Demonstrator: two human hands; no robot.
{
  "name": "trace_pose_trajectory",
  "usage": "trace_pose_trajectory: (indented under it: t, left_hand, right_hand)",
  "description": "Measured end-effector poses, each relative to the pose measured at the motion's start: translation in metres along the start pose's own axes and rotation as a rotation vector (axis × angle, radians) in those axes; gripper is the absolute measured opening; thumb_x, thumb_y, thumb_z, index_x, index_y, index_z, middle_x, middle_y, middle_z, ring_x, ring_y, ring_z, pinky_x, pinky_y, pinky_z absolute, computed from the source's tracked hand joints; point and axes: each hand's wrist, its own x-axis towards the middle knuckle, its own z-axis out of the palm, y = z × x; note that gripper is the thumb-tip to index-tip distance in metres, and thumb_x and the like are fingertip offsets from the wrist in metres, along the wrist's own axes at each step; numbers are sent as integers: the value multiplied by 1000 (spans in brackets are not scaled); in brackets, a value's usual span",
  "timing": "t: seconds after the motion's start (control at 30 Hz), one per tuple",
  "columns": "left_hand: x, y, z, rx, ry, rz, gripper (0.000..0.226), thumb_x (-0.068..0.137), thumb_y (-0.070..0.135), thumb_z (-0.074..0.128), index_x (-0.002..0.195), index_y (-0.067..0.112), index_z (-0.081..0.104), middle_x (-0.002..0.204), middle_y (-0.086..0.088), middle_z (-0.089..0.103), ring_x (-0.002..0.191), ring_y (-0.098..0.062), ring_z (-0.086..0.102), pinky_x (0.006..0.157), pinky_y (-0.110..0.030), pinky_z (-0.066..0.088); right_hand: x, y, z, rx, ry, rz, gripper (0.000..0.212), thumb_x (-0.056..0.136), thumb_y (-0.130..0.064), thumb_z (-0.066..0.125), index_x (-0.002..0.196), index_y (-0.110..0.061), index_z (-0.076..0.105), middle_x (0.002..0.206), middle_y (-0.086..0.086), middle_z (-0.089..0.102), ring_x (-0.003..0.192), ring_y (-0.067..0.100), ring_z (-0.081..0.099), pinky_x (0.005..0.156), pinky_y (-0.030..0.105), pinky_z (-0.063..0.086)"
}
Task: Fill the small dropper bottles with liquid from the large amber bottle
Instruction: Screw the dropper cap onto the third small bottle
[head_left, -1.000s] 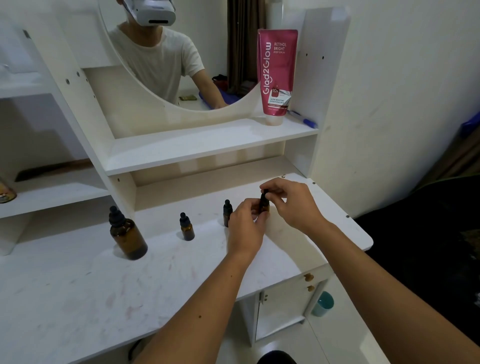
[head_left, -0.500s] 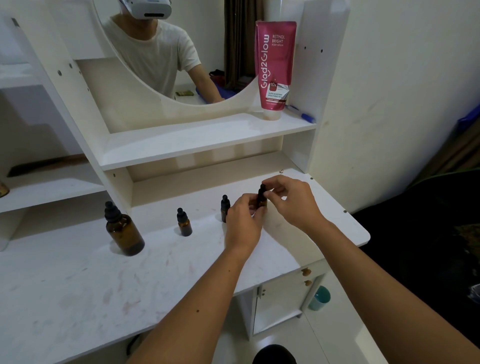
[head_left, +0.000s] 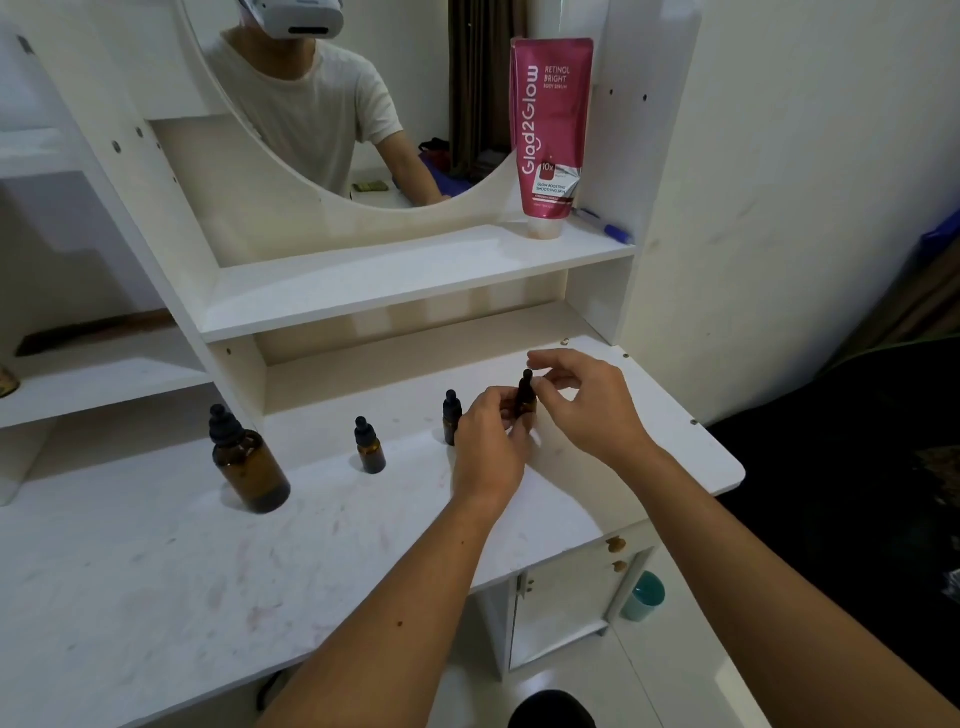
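Right hand (head_left: 587, 402) fingers now lifted off dropper cap (head_left: 527, 382), spread.

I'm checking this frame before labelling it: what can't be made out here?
Head view only:
- Body of the small bottle being held: mostly hidden by the left hand, so its fill level is unknown.
- Whether its cap is loosened: the right hand is at the cap, too small to tell.
- Lower part of the middle bottle: covered by the left hand.
- Liquid level in the big bottle: dark glass.

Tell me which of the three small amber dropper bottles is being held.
The rightmost small amber dropper bottle: the left hand grips its body, the right hand is at its black cap. The other two stand untouched on the white tabletop.
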Motion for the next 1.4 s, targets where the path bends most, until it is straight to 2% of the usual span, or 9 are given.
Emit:
trace_pose_trajectory:
  t: [0.07,0.17,0.33,0.5,0.63,0.8,0.97,1.3,1.4]
  left_hand:
    - [1,0,0,6,8,7,26,98,18,68,124,17,65,111,10,71,99,-3,67,91,-21,56]
    - [1,-2,0,6,6,4,25,98,18,67,123,17,65,110,9,71,98,-2,67,91,-21,57]
    - [1,0,0,9,2,-1,27,98,20,68,125,17,65,112,9,71,99,-3,67,90,-18,56]
    - [0,0,-1,-9,3,-6,23,98,20,68,121,19,65,107,11,71,96,-1,67,88,-18,57]
    - [1,0,0,1,8,-7,25,98,21,68,122,19,65,111,11,71,98,-3,67,89,-18,56]
    - [1,-1,1,0,9,-1,23,97,18,69,119,21,66,106,13,71,97,-1,67,89,-20,57]
    - [2,-1,1,6,9,-4,25,98,21,69,122,19,65,109,12,71,97,-2,67,88,-19,56]
    - [4,-3,2,10,17,-15,24,96,19,70,120,18,65,106,11,71,94,-2,68,86,-16,56]
    - [4,-3,2,25,14,-7,24,96,19,70,120,18,65,105,12,71,93,-1,68,86,-17,56]
  right_hand:
    - [0,0,0,-17,-20,-3,26,94,-10,71,118,-19,77,101,-11,77,86,-4,69,83,3,48]
    - [1,2,1,-19,4,21,24,89,-20,81,112,-20,78,92,-10,75,84,1,68,79,9,50]
    - [-2,3,0,0,-40,-5,27,94,-12,73,120,-19,76,109,-9,74,92,6,71,90,17,56]
    - [-2,7,3,19,24,66,19,87,-26,84,104,-20,77,90,-9,74,82,3,69,77,13,54]
    - [-3,6,3,11,-28,-5,24,96,-15,71,119,-19,76,111,-8,75,90,4,70,88,20,57]
    - [0,7,6,37,51,59,20,84,-31,86,97,-20,75,87,-8,72,78,4,67,74,13,54]
    - [1,9,5,16,-35,-40,26,95,-13,70,119,-20,77,108,-9,73,89,5,71,86,12,54]
    - [7,15,7,11,-116,-33,26,97,-16,71,122,-19,77,106,-8,71,92,4,69,88,15,53]
    - [9,17,8,17,-96,8,17,96,-16,73,112,-19,79,106,-7,74,92,4,69,85,9,50]
